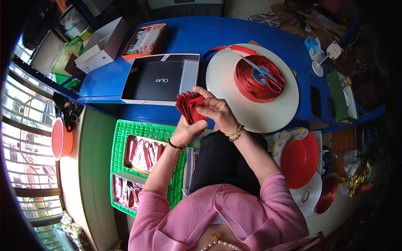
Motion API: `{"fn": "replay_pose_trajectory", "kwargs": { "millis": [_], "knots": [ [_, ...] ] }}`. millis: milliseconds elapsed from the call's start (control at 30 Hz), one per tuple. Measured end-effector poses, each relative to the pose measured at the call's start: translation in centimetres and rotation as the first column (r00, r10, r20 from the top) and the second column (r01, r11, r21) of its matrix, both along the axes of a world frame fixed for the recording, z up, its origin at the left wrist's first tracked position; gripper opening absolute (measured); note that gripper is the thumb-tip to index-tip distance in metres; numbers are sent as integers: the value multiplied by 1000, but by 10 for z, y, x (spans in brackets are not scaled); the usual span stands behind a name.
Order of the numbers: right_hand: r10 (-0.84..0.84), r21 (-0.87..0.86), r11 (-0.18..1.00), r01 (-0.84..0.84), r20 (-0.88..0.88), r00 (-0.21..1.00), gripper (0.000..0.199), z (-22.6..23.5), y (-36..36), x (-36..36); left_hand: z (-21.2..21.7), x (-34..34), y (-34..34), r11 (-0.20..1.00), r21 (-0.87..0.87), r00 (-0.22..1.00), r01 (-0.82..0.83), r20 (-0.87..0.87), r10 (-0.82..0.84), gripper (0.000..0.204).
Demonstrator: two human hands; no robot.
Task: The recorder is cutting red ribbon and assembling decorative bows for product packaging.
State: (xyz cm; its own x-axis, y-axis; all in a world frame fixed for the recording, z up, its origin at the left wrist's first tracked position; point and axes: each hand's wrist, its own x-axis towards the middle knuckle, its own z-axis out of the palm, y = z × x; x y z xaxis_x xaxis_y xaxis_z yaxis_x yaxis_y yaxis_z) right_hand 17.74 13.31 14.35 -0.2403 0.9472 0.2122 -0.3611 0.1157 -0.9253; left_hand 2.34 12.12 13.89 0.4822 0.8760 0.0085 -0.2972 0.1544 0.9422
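A bundle of folded red ribbon (189,106), its layers fanned out at the top, is held in front of my body at the blue table's near edge. My left hand (187,131) grips it from below, with the thumb across its lower part. My right hand (215,109) has its fingers closed on the bundle's right side. Just right of the hands, a large roll of red ribbon (247,85) lies on a round white board (222,79). Scissors with red handles (274,85) rest on top of the roll.
An open black-and-white box (153,79) stands left of the board on the blue table (188,31). Beyond it is an orange tray (161,38). At lower left, a green basket (119,136) holds boxes of wrapped red pieces. A red basin (300,163) sits at lower right.
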Motion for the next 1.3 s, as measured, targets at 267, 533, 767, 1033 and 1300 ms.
{"fn": "replay_pose_trajectory", "kwargs": {
  "millis": [267,533,767,1033,1300],
  "knots": [
    [-58,38,998,57,30,998,55,-19,-12,-5,14,4,1,959,-283,999,-25,-53,10,21],
    [161,-227,956,-185,-122,979,46,1,-72,23,15,-12,21,968,-249,918,-29,377,124,22],
    [107,-136,986,-91,114,988,61,19,-40,51,3,34,-33,971,-235,954,53,299,21,52],
    [-88,-60,992,109,285,954,66,-18,-81,61,-38,33,-56,906,-384,973,177,207,-102,21],
    [-3,-363,932,5,5,1000,52,-33,-122,44,-64,50,-113,836,-505,975,215,167,-150,33]
  ]
}}
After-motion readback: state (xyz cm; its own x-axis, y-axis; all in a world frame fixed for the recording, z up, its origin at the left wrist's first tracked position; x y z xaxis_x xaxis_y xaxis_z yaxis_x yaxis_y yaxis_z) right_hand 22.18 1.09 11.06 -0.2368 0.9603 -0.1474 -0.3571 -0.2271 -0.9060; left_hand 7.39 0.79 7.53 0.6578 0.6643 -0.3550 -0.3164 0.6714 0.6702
